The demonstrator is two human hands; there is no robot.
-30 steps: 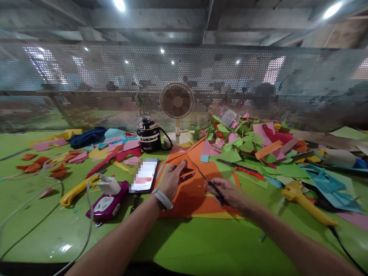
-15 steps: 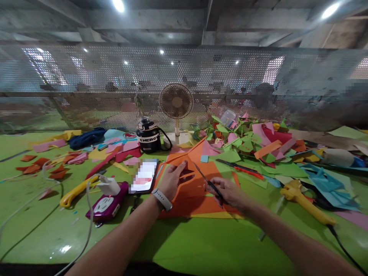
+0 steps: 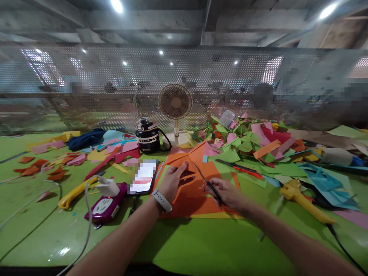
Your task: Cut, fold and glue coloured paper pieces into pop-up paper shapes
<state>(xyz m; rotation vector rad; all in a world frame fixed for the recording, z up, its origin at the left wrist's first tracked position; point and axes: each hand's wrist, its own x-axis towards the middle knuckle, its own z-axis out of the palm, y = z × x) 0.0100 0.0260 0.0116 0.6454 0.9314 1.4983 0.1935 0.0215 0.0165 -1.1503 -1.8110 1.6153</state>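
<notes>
My left hand (image 3: 173, 179), with a pale band on its wrist, grips an orange sheet of paper (image 3: 198, 157) between thumb and fingers. In my right hand (image 3: 225, 190) is a pair of dark-handled scissors (image 3: 212, 188), its blades pointing up and left to the paper. Whether the blades touch the sheet I cannot tell. Under both hands lie more orange sheets (image 3: 184, 206), with a yellow edge showing below. A phone (image 3: 143, 177) with a lit screen rests left of my left hand.
A purple power strip (image 3: 107, 205) with a white charger, cables and a yellow-handled tool (image 3: 73, 193) lie left. A black bottle (image 3: 147, 137) and a fan (image 3: 175, 102) stand behind. Paper scraps (image 3: 244, 140), a black-and-red cutter (image 3: 241, 168) and a yellow glue gun (image 3: 307, 201) lie right.
The view has shifted very slightly. Both hands keep nearly the same pose on the paper and scissors.
</notes>
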